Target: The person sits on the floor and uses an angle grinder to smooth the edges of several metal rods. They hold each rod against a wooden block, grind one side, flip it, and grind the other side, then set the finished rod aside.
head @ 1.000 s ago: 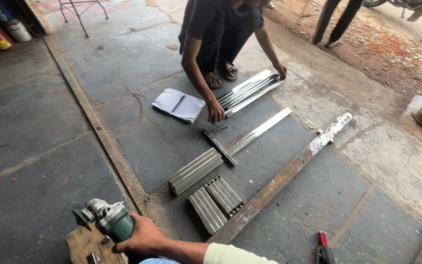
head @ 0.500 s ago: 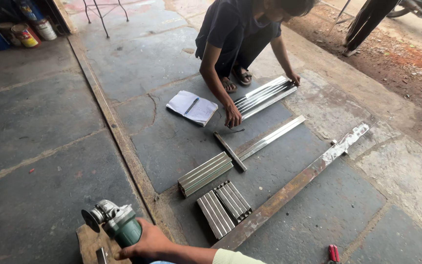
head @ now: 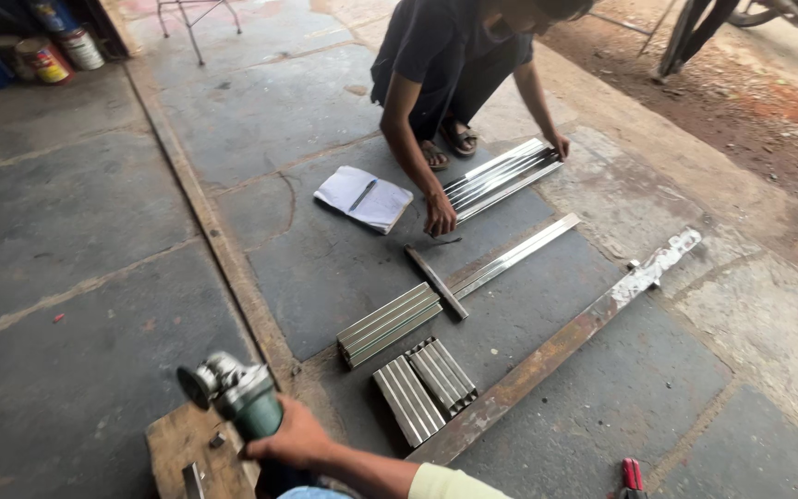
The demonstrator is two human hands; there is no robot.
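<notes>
The right hand [head: 293, 434] is wrapped around the green body of an angle grinder [head: 233, 393], fingers curled tight about it, with the grinder's metal head and disc pointing toward the left of the view. Grinder and hand sit just above a worn wooden board [head: 182, 444] lying on the stone floor [head: 94, 231] at the bottom edge. The left hand is out of sight (only a pale yellow sleeve [head: 450, 482] shows at the lower edge).

Right of the hand, short cut metal tubes [head: 422, 388] lie in two small side-by-side bundles, with a longer bundle of tubes [head: 388, 323] just above them. A long rusty flat bar [head: 565, 342] runs diagonally beside them, and a slim steel section [head: 514, 256] lies crossed by a square [head: 436, 282].

Farther off, another person [head: 459, 65] crouches with both hands down on a further set of long tubes [head: 501, 176], an open notebook [head: 362, 197] beside them. Paint cans [head: 48, 51] stand at the far left corner.
</notes>
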